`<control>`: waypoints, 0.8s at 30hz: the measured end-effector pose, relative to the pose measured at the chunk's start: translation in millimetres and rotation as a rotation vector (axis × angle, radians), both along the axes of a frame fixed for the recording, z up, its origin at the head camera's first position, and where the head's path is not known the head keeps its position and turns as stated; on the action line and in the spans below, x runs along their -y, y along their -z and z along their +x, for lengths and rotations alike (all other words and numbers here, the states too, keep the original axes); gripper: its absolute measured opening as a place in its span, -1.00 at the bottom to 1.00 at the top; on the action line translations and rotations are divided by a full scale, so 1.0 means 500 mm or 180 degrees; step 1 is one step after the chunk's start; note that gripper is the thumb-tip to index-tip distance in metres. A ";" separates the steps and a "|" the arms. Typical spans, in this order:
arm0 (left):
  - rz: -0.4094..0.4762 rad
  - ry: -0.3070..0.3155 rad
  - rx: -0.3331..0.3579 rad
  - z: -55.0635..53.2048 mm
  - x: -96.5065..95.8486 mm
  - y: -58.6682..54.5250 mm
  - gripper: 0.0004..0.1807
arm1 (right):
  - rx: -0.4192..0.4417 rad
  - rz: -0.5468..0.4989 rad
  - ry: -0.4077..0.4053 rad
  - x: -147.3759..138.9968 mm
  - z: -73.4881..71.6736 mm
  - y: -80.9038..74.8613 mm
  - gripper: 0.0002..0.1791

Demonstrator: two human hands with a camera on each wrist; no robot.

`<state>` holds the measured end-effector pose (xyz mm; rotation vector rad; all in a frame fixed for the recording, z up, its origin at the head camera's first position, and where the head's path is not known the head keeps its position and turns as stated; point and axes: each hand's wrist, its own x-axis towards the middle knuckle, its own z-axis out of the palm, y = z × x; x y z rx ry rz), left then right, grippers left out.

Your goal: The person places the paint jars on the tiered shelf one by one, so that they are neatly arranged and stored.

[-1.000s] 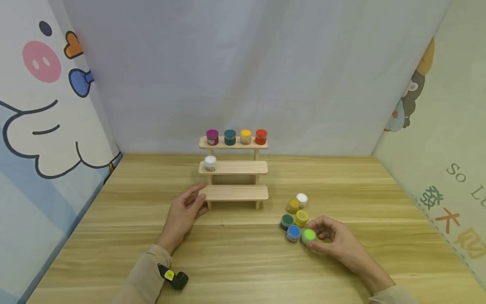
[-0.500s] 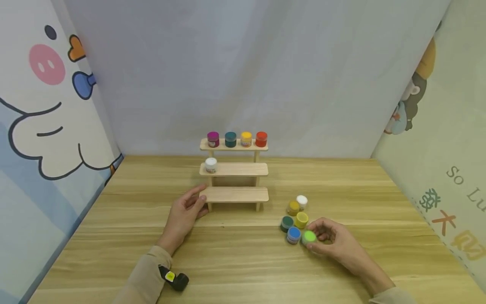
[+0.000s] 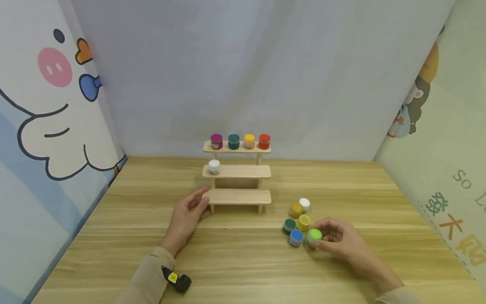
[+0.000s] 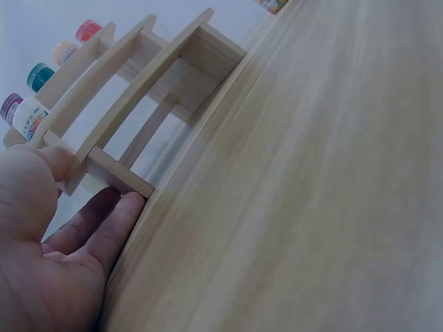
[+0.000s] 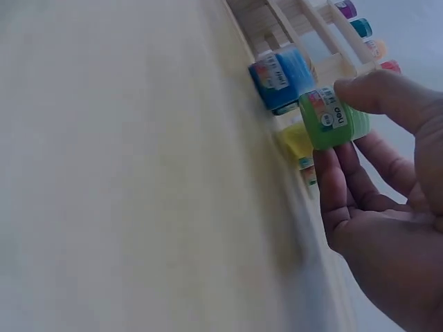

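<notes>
Light-green paint jar point(image 3: 314, 235), with setting. Backdrop cloth point(image 3: 243, 76): pale grey. Wood-grained tabletop point(image 3: 235, 261): yellowish-brown. Three-tier wooden stand point(image 3: 243, 196): lower left end gripped by left hand point(image 3: 187, 217). Right hand point(image 3: 343, 241): pinches jar, right of stand, beside blue paint jar point(image 3: 296, 238).

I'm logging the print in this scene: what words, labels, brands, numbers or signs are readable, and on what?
"So": right-hand backdrop, then "L" at the picture's edge.
"發" and "大": same backdrop; the character below is unclear.
"neo": light-green jar; its smaller print is blurred.
Blue jar, white jar: labels too blurred or small to read, like the rest.
Yellow sticker: too small to read.
No numbers are legible.
</notes>
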<state>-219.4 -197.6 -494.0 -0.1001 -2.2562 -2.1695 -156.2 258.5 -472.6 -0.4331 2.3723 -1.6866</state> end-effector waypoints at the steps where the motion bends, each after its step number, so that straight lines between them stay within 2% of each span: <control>1: 0.0013 0.0000 0.0006 0.000 0.000 0.001 -0.49 | -0.0028 0.0014 -0.0018 -0.001 -0.002 -0.007 -0.59; 6: 0.0041 -0.0017 0.0002 0.000 -0.001 0.004 -0.49 | -0.0309 0.0076 -0.0125 -0.003 -0.031 -0.053 -0.60; 16: 0.0042 -0.0014 -0.0022 0.001 -0.002 0.003 -0.49 | -0.0702 0.0209 -0.0278 0.019 -0.105 -0.181 -0.59; 24: 0.0053 -0.0015 -0.0043 0.006 -0.001 -0.003 -0.50 | -0.0719 0.0138 -0.0136 0.084 -0.162 -0.270 -0.56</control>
